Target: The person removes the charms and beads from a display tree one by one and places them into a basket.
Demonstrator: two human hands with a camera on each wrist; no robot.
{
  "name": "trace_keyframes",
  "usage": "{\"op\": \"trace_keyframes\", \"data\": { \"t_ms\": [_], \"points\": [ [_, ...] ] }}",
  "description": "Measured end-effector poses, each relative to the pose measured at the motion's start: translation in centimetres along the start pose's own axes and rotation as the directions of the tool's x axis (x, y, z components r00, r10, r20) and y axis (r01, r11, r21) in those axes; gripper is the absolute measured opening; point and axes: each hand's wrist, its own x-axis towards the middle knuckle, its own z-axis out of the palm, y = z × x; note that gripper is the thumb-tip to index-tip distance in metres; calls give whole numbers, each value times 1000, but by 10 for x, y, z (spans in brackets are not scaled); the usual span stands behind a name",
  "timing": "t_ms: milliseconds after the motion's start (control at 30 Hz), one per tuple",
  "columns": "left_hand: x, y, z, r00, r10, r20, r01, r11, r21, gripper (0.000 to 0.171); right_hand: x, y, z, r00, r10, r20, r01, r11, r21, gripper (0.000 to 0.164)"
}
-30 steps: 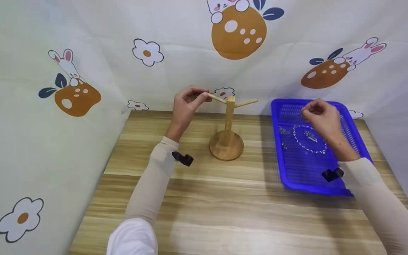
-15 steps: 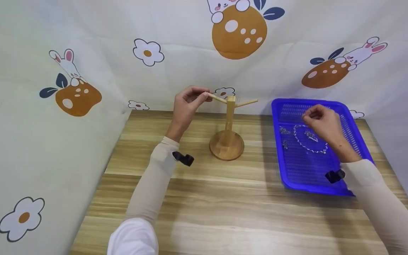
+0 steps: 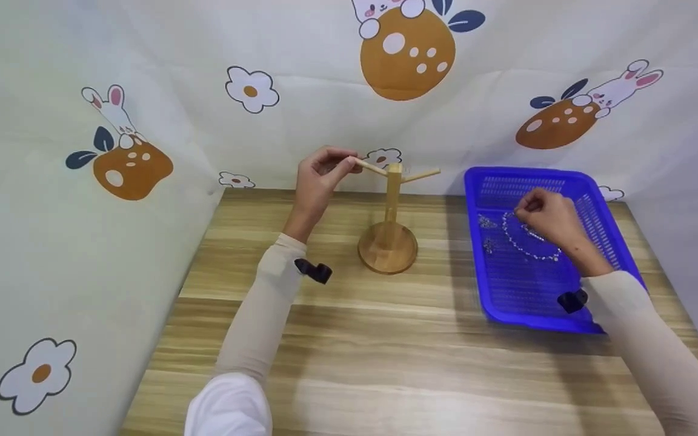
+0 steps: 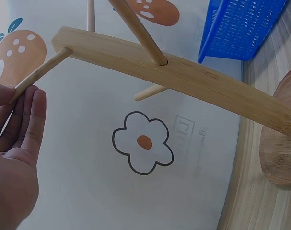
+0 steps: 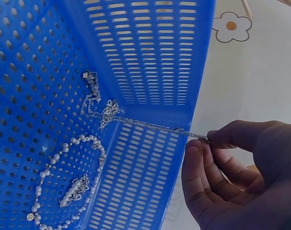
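My left hand (image 3: 317,181) pinches the tip of a peg (image 4: 42,74) on a wooden jewelry stand (image 3: 392,203), which has a round base and several thin pegs. Over the blue basket (image 3: 537,324), my right hand (image 3: 552,215) pinches one end of a thin silver chain necklace (image 5: 152,126). In the right wrist view the chain runs from the fingertips down into the basket, its lower part still among other silver pieces. A pearl necklace (image 5: 42,174) lies in a loop on the basket floor, with a small pearl-and-chain bunch (image 5: 74,192) inside the loop.
More silver jewelry (image 5: 91,82) lies bunched near the basket's side. Wood-grain table (image 3: 349,363) spreads under the stand and basket. A printed cloth (image 3: 300,36) with fruit and flowers hangs close behind both.
My right hand has moved slightly down and closer to the jewelry in the basket. The left hand and the stand have kept their place.
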Motion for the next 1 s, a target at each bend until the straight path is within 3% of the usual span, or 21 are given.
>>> {"op": "trace_keyframes", "data": {
  "t_ms": [433,1000],
  "points": [
    [0,0,0,1000,7,3,-7,1000,5,12,7,-2,22,993,-65,100,70,996,-50,6],
    [0,-1,-1,1000,17,7,-17,1000,2,12,13,-4,56,967,-154,201,174,981,-87,11]
  ]
}}
